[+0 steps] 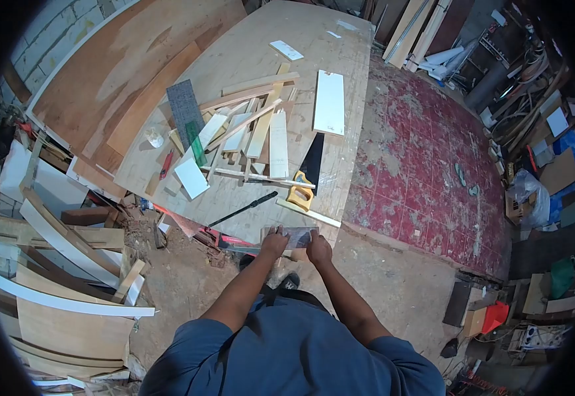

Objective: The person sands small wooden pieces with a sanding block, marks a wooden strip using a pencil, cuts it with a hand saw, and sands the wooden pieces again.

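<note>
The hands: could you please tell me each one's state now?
Left hand: closed on one end of a translucent, rectangular, plastic-looking sheet.
Right hand: closed on its opposite end.

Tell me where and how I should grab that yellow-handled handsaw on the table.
Grip the handsaw by its yellow handle, probably coming from the near side with your right hand. The looped handle lies toward you, while the dark blade points away toward the white board. A thin wood strip lies just in front, so reaching over it looks best.
</note>
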Demonstrator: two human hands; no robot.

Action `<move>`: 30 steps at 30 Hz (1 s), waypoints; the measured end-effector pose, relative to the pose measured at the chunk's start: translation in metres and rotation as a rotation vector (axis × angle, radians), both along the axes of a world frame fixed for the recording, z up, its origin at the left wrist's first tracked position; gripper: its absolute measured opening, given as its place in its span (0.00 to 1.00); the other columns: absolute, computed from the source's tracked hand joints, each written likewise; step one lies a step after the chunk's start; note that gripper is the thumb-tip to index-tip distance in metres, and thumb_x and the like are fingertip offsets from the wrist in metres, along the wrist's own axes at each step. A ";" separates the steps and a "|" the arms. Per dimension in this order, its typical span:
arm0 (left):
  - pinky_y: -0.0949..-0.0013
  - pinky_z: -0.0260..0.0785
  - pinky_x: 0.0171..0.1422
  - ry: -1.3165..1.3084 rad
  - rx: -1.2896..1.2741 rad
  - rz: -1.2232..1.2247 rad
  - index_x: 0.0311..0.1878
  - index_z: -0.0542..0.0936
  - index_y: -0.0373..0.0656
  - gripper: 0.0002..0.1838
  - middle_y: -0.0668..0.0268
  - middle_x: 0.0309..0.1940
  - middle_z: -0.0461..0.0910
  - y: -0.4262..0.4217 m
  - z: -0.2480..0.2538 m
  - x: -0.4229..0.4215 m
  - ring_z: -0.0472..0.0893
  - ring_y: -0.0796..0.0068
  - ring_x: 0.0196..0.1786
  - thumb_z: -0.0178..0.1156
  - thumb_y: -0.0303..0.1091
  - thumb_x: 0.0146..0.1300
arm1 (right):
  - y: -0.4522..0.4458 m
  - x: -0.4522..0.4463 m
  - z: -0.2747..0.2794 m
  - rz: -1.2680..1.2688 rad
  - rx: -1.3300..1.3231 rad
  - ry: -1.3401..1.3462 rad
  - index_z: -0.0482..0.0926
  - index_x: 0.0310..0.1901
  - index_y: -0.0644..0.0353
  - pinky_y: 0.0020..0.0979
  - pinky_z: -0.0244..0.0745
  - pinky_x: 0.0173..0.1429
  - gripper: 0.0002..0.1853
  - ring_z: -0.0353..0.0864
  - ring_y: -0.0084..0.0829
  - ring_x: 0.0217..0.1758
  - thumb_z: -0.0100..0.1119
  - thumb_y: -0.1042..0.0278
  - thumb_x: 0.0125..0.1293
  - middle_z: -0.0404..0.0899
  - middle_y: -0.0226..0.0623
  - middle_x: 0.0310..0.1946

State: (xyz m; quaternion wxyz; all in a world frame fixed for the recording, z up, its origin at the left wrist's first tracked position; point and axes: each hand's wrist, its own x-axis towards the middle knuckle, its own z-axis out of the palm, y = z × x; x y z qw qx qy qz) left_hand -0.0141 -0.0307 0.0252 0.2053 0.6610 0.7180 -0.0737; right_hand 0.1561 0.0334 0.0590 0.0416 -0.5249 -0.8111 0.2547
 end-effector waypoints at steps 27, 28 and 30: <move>0.56 0.65 0.67 -0.065 -0.013 0.052 0.62 0.73 0.54 0.20 0.49 0.68 0.63 0.003 0.012 -0.001 0.68 0.42 0.65 0.44 0.36 0.69 | 0.050 -0.015 -0.003 -0.011 -0.145 -0.151 0.70 0.48 0.65 0.50 0.76 0.49 0.16 0.80 0.58 0.44 0.50 0.67 0.61 0.79 0.62 0.39; 0.56 0.65 0.67 -0.075 -0.015 0.051 0.61 0.74 0.53 0.19 0.49 0.68 0.63 0.003 0.012 -0.002 0.68 0.42 0.65 0.43 0.37 0.70 | 0.051 -0.012 -0.007 -0.014 -0.152 -0.155 0.70 0.48 0.65 0.50 0.76 0.49 0.16 0.80 0.58 0.44 0.50 0.67 0.61 0.79 0.62 0.39; 0.56 0.65 0.67 -0.082 -0.008 0.045 0.59 0.75 0.53 0.18 0.49 0.67 0.63 0.003 0.011 -0.003 0.68 0.43 0.65 0.43 0.38 0.70 | 0.066 -0.011 -0.014 0.131 -0.159 -0.183 0.76 0.44 0.66 0.49 0.77 0.47 0.15 0.82 0.55 0.42 0.54 0.66 0.59 0.80 0.58 0.41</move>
